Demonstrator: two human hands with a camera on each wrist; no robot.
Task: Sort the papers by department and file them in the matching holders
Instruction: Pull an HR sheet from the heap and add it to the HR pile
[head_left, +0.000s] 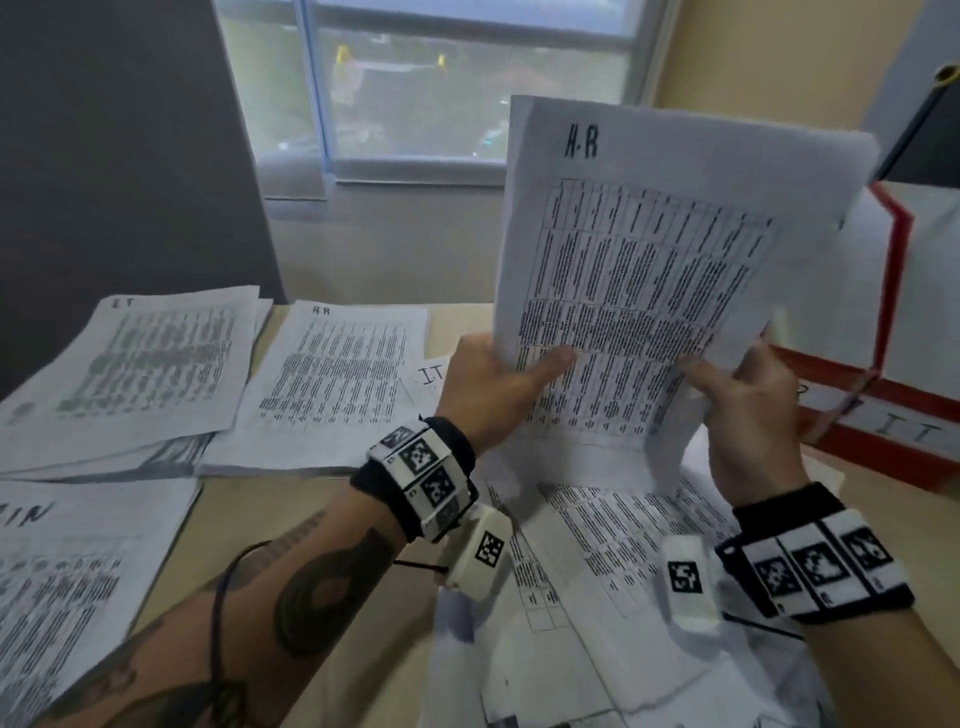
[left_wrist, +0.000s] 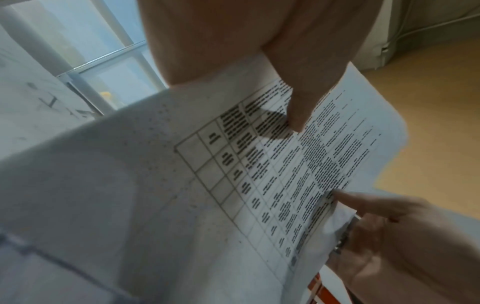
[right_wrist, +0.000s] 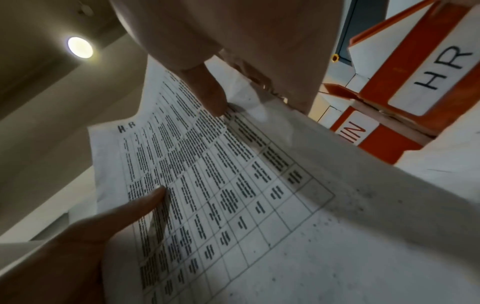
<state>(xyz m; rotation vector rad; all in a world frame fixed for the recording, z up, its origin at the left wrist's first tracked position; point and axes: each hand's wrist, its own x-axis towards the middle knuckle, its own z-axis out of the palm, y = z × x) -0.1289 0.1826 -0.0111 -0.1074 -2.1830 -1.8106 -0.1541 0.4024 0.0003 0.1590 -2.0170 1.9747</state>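
Observation:
A printed sheet marked HR (head_left: 654, 260) is held up above the desk, tilted toward me. My left hand (head_left: 498, 384) pinches its lower left edge with the thumb (left_wrist: 298, 111) on the printed side. My right hand (head_left: 743, 395) pinches the lower right edge, thumb (right_wrist: 210, 96) on the print. The same HR sheet (right_wrist: 207, 174) fills both wrist views. Sorted piles lie on the desk: an IT pile (head_left: 140, 364) far left, an HR pile (head_left: 327, 384) beside it, an ADMIN pile (head_left: 67, 587) at the near left. Red holders labelled IT (head_left: 904, 431), HR (right_wrist: 441, 67) and one reading "MIN" (right_wrist: 363, 133) stand at the right.
Loose unsorted papers (head_left: 613, 571) spread over the desk under my hands. A small slip marked IT (head_left: 434, 374) lies behind my left hand. A window (head_left: 415, 88) and a dark panel (head_left: 119, 156) stand behind the desk. Bare desk (head_left: 332, 499) shows between the piles.

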